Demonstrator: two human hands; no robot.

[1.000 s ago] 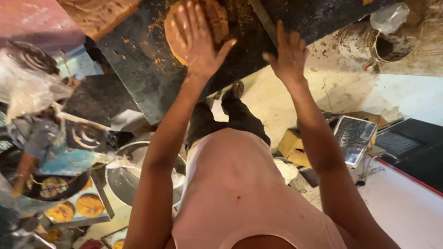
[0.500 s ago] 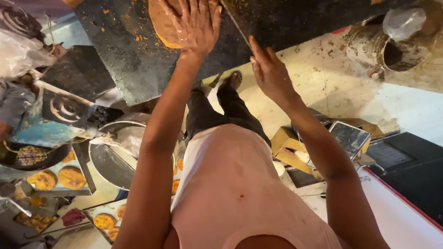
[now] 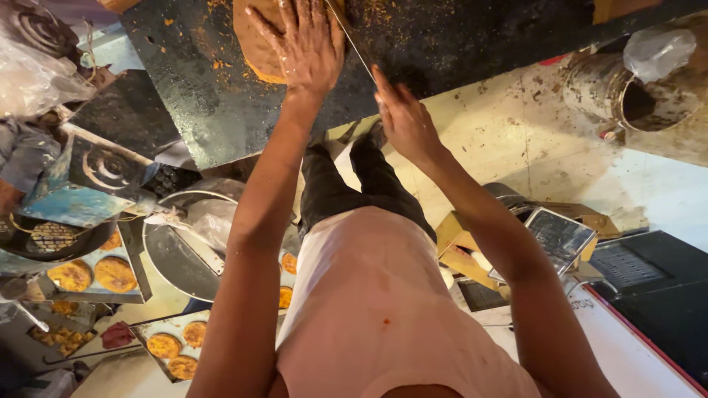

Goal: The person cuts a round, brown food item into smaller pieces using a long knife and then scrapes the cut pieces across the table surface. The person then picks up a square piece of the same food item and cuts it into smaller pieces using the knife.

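Plastic bag, clear and crumpled (image 3: 33, 77), fills the upper left corner, above a blue-edged square tile with a black spiral pattern (image 3: 99, 177). Below that tile, flat metal trays (image 3: 92, 276) carry round orange-brown discs, and further such discs lie on a lower tray (image 3: 173, 343) near the bottom edge. A round grey metal pan (image 3: 177, 250) sits just right of the trays, partly under a piece of clear film.

The dark, crumb-strewn desk (image 3: 457, 44) runs across the top of the view. On it lies a round, flattened slab of orange-brown dough (image 3: 258, 40) — the left hand (image 3: 310, 48) is spread flat on top of it, fingers splayed, pressing and gripping nothing. Just to the right, the right hand (image 3: 402, 121) pinches a thin taut wire or string (image 3: 354, 44) that slants up across the desk beside the dough; I cannot tell where its far end goes.

Farther right, a yellow folded cardboard box (image 3: 461, 250) stands on the floor beside a shiny square metal tin (image 3: 560, 236). In the upper right, a grimy metal cylinder (image 3: 634, 96) holds a crumpled clear plastic bag (image 3: 656, 51).
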